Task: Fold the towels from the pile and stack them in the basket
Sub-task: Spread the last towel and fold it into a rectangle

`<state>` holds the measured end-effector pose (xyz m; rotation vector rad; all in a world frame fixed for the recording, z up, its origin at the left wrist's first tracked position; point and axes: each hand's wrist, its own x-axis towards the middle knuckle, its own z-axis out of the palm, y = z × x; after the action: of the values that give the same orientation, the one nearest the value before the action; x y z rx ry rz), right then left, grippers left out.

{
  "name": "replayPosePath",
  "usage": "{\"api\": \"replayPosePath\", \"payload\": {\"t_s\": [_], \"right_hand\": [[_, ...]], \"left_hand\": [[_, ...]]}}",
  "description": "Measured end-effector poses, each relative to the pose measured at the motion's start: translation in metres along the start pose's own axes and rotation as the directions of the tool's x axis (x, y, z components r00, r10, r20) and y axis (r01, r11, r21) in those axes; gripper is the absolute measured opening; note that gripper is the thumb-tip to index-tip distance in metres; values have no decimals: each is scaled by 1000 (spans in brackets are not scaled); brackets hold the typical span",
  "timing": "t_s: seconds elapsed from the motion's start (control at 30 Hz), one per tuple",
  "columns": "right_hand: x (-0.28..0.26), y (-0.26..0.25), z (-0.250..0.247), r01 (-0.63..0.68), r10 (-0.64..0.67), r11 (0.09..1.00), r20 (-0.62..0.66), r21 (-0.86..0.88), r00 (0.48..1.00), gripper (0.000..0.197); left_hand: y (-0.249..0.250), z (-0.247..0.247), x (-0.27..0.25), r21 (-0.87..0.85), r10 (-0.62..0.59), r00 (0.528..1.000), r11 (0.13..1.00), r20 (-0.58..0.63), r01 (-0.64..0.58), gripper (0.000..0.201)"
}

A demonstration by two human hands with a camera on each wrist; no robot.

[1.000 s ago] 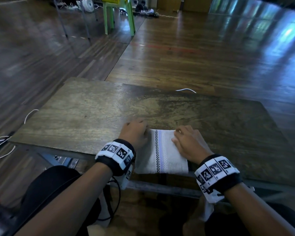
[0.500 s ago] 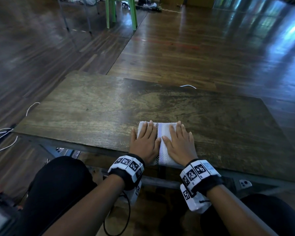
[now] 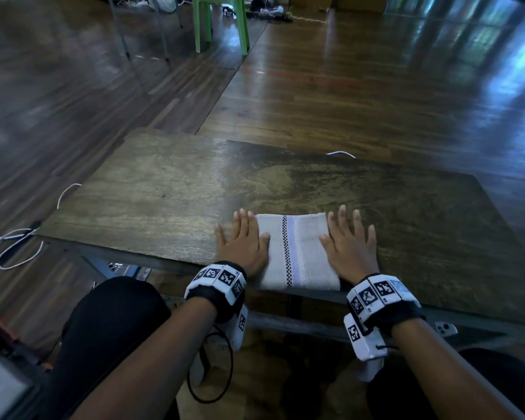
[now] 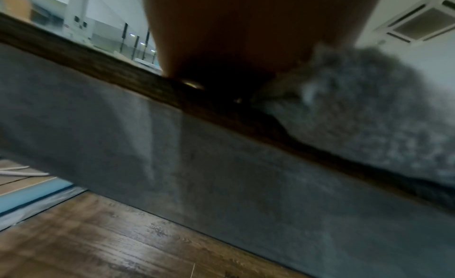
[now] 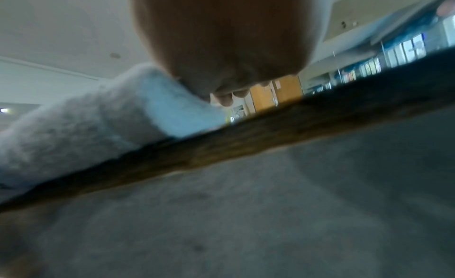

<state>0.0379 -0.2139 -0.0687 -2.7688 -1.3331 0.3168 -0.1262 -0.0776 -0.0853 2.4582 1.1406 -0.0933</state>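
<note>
**No readable text**

No words, brands or numbers can be read in any view. The only signs are black-and-white square coded markers on the left wristband (image 3: 215, 278) and the right wristband (image 3: 379, 294); they carry no letters or digits

The towel (image 3: 297, 253) was woven cloth, matt and slightly coarse, with a stitched checked band down its middle; up close its pile looked fuzzy. The table (image 3: 170, 201) had a worn wooden top, dull and streaked, with a grey frame beneath that may have been painted metal, though blur hid its finish. The floor (image 3: 361, 95) was glossy wood boards. The chair (image 3: 219, 22) looked like smooth plastic.
</note>
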Motion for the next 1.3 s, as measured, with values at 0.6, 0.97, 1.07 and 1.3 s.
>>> {"api": "replayPosePath", "payload": {"t_s": [0.6,0.97,1.07,1.3], "right_hand": [[-17,-5,-17,-197,180,844,83,499,980,27],[-12,-11,-28,-257,115,606,237,752,965,14],[-27,-13,-28,-323,99,444,313,836,945,18],[-82,-16,-37,-404,93,204,393,892,915,12]], "left_hand": [[2,-35,-19,-506,-120,993,855,17,112,23],[8,-37,-22,-675,-96,990,725,105,142,29],[9,-39,-35,-792,-93,988,591,121,153,25],[-1,-42,-74,-848,-29,983,502,181,171,26]]}}
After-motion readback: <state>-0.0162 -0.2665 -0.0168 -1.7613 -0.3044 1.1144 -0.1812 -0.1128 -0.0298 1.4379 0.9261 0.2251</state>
